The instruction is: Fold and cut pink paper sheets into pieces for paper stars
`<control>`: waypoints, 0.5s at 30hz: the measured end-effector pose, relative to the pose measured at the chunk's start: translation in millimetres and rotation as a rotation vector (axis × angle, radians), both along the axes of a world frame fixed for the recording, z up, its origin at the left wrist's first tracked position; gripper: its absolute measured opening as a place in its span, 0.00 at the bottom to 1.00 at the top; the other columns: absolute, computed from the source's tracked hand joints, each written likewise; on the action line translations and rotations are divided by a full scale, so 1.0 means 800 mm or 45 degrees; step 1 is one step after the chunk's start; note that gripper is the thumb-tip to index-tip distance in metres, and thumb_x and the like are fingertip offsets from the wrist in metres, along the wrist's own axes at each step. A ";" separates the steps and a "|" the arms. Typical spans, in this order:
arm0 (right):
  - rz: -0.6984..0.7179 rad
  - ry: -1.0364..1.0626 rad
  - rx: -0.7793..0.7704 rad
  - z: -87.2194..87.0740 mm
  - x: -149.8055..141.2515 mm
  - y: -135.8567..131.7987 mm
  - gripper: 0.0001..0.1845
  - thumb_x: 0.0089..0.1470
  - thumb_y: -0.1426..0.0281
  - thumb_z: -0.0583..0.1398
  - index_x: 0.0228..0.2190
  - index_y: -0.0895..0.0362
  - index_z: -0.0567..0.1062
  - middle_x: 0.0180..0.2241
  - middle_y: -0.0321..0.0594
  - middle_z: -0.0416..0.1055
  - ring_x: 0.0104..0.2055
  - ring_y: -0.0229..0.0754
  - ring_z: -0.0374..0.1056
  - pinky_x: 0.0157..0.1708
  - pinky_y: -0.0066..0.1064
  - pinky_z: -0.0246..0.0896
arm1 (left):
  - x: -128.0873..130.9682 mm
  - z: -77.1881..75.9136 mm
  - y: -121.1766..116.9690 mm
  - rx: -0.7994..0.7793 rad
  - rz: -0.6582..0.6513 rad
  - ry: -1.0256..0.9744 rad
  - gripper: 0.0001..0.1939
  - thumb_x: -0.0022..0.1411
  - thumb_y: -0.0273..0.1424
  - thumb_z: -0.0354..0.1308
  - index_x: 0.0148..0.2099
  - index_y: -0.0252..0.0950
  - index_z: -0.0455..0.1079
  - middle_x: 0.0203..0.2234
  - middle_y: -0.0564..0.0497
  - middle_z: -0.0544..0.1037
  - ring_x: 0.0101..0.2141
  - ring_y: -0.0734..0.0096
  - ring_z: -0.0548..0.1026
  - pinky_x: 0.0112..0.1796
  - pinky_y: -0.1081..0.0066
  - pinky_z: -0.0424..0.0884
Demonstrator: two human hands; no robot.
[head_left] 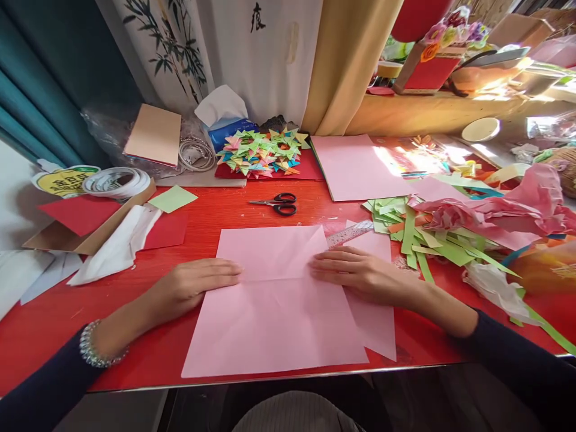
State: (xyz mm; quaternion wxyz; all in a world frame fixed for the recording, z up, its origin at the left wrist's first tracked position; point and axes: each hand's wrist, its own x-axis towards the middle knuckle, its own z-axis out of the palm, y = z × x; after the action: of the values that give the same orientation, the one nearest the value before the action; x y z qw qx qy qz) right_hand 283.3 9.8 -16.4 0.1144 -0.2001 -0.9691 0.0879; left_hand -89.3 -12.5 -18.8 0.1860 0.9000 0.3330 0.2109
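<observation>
A sheet of pink paper (270, 330) lies unfolded on the red table in front of me, with a crease running across its middle. My left hand (198, 279) rests flat on its left edge, fingers stretched out near the crease. On the right side, my right hand (355, 273) lies over the sheet with its fingers extended and pointing left. Partly beneath that hand is a second pink sheet (375, 321). A clear ruler (351, 233) pokes out just beyond the right fingers. Black-handled scissors (283, 204) lie past the top edge of the pink paper.
Green paper strips (432, 240) and crumpled pink paper (495, 210) are heaped at the right. Folded paper stars (261, 153) sit at the back beside a stack of pink sheets (355, 168). A cardboard tray (101, 231) with tape rolls (117, 182) stands left.
</observation>
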 end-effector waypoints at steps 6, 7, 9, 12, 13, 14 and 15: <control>-0.027 0.009 -0.054 -0.002 -0.002 -0.012 0.26 0.59 0.81 0.49 0.57 0.56 0.66 0.57 0.42 0.65 0.62 0.44 0.57 0.60 0.47 0.53 | -0.012 -0.008 -0.009 -0.130 0.059 0.117 0.18 0.68 0.29 0.44 0.54 0.46 0.70 0.54 0.53 0.72 0.56 0.69 0.68 0.59 0.60 0.62; -0.048 0.046 -0.093 -0.003 -0.003 -0.012 0.26 0.58 0.81 0.49 0.56 0.55 0.67 0.57 0.41 0.66 0.62 0.44 0.57 0.60 0.47 0.53 | -0.011 -0.007 -0.010 -0.153 0.065 0.104 0.17 0.68 0.31 0.45 0.52 0.45 0.71 0.54 0.52 0.73 0.56 0.68 0.68 0.59 0.59 0.61; -0.139 0.185 -0.178 -0.005 -0.006 -0.013 0.21 0.59 0.79 0.50 0.50 0.54 0.71 0.53 0.42 0.70 0.59 0.44 0.61 0.59 0.48 0.54 | -0.007 -0.005 -0.011 -0.204 0.145 0.056 0.16 0.68 0.36 0.46 0.48 0.45 0.74 0.52 0.52 0.74 0.55 0.64 0.69 0.59 0.57 0.61; -0.410 0.368 -0.313 -0.007 -0.016 -0.017 0.12 0.61 0.72 0.52 0.38 0.53 0.76 0.43 0.43 0.76 0.50 0.46 0.69 0.54 0.48 0.58 | 0.004 0.000 -0.014 -0.299 0.500 0.015 0.17 0.65 0.44 0.49 0.44 0.44 0.75 0.50 0.52 0.75 0.53 0.60 0.70 0.54 0.58 0.66; -0.497 0.394 -0.344 -0.007 -0.019 -0.019 0.11 0.61 0.70 0.53 0.35 0.53 0.76 0.40 0.43 0.77 0.47 0.46 0.70 0.52 0.46 0.60 | 0.008 0.002 -0.015 -0.320 0.628 0.028 0.18 0.64 0.47 0.50 0.42 0.43 0.75 0.48 0.52 0.75 0.51 0.59 0.70 0.51 0.60 0.68; -0.571 0.406 -0.366 -0.006 -0.022 -0.021 0.11 0.62 0.68 0.53 0.32 0.53 0.75 0.38 0.43 0.76 0.45 0.46 0.70 0.50 0.45 0.61 | 0.011 0.002 -0.016 -0.331 0.730 0.051 0.19 0.63 0.49 0.51 0.39 0.42 0.75 0.46 0.51 0.75 0.49 0.59 0.71 0.48 0.61 0.69; -0.627 0.407 -0.378 -0.006 -0.025 -0.023 0.11 0.62 0.67 0.53 0.31 0.53 0.74 0.37 0.43 0.75 0.44 0.46 0.69 0.48 0.45 0.62 | 0.014 0.003 -0.017 -0.324 0.795 0.073 0.21 0.61 0.51 0.51 0.36 0.41 0.75 0.43 0.51 0.74 0.46 0.60 0.71 0.47 0.61 0.69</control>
State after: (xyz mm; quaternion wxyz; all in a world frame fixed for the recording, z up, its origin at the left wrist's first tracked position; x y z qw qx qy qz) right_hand 263.2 -8.5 -21.0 0.2524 -0.4265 -0.8380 0.2284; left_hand -78.1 -25.8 -16.7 0.2139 0.7296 0.6215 0.1890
